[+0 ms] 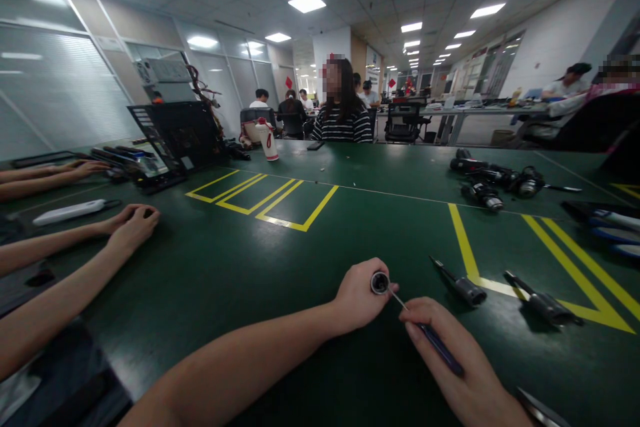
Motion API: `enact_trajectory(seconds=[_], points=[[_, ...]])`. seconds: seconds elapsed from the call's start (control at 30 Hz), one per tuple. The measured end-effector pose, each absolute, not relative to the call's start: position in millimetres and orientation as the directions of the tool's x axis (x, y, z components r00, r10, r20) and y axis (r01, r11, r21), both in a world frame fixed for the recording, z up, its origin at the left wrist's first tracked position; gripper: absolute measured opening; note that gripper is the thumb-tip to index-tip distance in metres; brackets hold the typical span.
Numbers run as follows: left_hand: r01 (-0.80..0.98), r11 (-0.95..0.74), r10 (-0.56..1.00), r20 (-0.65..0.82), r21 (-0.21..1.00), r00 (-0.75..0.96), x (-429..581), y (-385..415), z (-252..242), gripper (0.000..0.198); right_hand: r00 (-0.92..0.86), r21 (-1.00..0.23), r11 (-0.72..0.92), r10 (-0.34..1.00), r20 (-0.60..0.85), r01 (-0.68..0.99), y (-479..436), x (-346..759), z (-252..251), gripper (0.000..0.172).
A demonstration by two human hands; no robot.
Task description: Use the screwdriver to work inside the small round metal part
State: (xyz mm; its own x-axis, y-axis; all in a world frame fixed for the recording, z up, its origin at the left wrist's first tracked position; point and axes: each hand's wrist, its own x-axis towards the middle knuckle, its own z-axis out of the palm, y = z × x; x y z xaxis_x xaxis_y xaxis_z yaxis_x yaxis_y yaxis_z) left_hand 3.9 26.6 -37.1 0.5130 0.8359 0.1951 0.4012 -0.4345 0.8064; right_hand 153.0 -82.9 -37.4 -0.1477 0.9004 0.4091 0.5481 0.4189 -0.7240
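Note:
My left hand is wrapped round a small cylindrical part, whose round silver-rimmed open end with a dark inside faces me. Pinched in my right hand is a thin screwdriver with a dark blue handle. Its slim metal shaft points up and left to the rim of the part; whether the tip touches it I cannot tell. Just beyond my right hand lie two dark cylindrical tools with narrow shafts, one nearer and one further right. A shiny metal object shows beside my right wrist.
Yellow tape outlines mark the green table. Black cylindrical parts lie at the back right, near blue-handled tools. Left are another person's clasped hands, a white device and a black machine frame. A cup stands further back.

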Motion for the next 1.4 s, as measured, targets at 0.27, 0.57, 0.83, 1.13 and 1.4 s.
enact_trajectory(seconds=[0.27,0.57,0.83,1.13,1.4], points=[[0.161,-0.299,0.852,0.188,0.941,0.488,5,29,-34,0.022,-0.274,-0.622,0.540,0.836,0.476,0.567,-83,154,-37,0.021],[0.125,-0.266,0.872,0.184,0.956,0.453,5,30,-35,0.025,-0.220,-0.597,0.554,0.813,0.539,0.580,-85,154,-33,0.019],[0.133,-0.266,0.888,0.189,0.955,0.419,4,29,-33,0.026,-0.168,-0.603,0.551,0.803,0.573,0.577,-89,156,-29,0.017],[0.223,-0.374,0.833,0.220,0.900,0.508,4,28,-36,0.027,-0.123,-0.579,0.536,0.790,0.601,0.615,-87,156,-28,0.019],[0.439,-0.713,0.549,0.046,0.546,0.835,2,9,-21,0.060,-0.158,-0.577,0.476,0.843,0.514,0.664,-74,153,-38,0.024]])
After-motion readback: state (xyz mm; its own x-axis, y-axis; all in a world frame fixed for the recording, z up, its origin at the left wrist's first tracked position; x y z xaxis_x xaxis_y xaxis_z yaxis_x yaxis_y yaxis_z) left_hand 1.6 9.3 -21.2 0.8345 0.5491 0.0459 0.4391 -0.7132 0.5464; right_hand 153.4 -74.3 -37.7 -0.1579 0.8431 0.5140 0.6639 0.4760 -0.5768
